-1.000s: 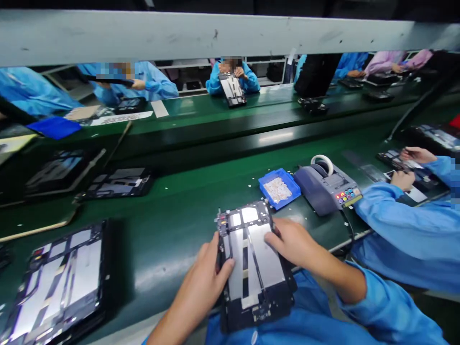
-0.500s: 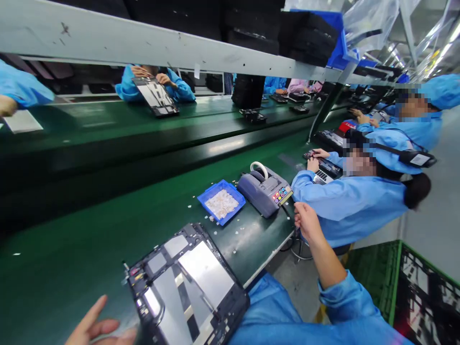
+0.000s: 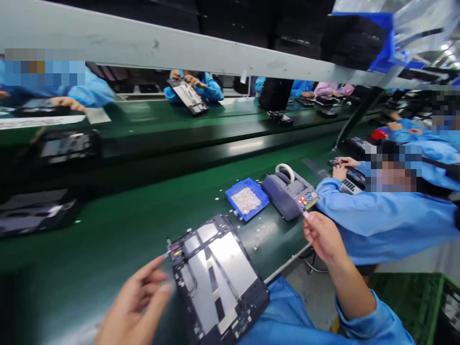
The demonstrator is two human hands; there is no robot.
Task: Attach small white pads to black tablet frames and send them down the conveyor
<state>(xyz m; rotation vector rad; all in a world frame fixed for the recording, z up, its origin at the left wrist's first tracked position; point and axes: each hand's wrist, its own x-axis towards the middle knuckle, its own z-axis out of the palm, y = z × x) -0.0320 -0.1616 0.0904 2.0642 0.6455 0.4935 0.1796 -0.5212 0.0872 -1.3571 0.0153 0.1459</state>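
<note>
An opened tablet (image 3: 233, 261) with silver battery panels and small circuit parts lies tilted at the near table edge. My left hand (image 3: 138, 299) is left of it, fingers apart, the index fingertip at a small piece sticking out from the tablet's upper left corner. Whether it touches that piece, I cannot tell. My right hand (image 3: 323, 237) pinches a small whitish strip of tape (image 3: 305, 214) at the front of a grey tape dispenser (image 3: 282, 194), which carries a white roll on top and coloured buttons.
A blue tray (image 3: 264, 201) of small white scraps stands beside the dispenser, with loose scraps around it. Co-workers in blue sit at right (image 3: 381, 211) and across the line. More opened devices (image 3: 36, 211) lie at left. A shelf beam (image 3: 179, 48) crosses above.
The view has swung left, bringing devices at left into sight. My left hand has come up to the tablet's corner. A whitish strip now shows in my right hand's fingers at the dispenser.
</note>
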